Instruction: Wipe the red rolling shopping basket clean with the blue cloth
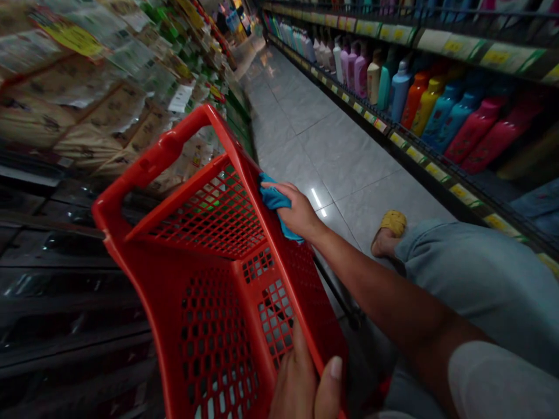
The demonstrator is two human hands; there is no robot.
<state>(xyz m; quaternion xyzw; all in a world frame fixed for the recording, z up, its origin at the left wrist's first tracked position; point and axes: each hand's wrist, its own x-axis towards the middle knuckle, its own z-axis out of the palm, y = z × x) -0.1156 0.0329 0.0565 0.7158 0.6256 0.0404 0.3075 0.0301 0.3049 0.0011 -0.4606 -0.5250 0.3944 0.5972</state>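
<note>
A red plastic shopping cart [144, 285] with latticed walls fills the lower middle of the head view, tilted in the picture. Reaching in from the lower right, my right hand [299, 212] grips a blue cloth [275, 198] and presses it against the outer side of the cart, just below the rim. At the bottom edge, my left hand [301, 378] clasps the near part of that same rim, fingers on the inside and thumb on the outside. The cart's basket holds nothing that I can see.
Shelves with colourful bottles [437, 110] run along the right, with price tags on their edges. Stacked packaged goods [96, 105] line the left. A grey tiled floor [305, 122] lies between them. My leg in light jeans [471, 285] and a yellow slipper [393, 222] are at the right.
</note>
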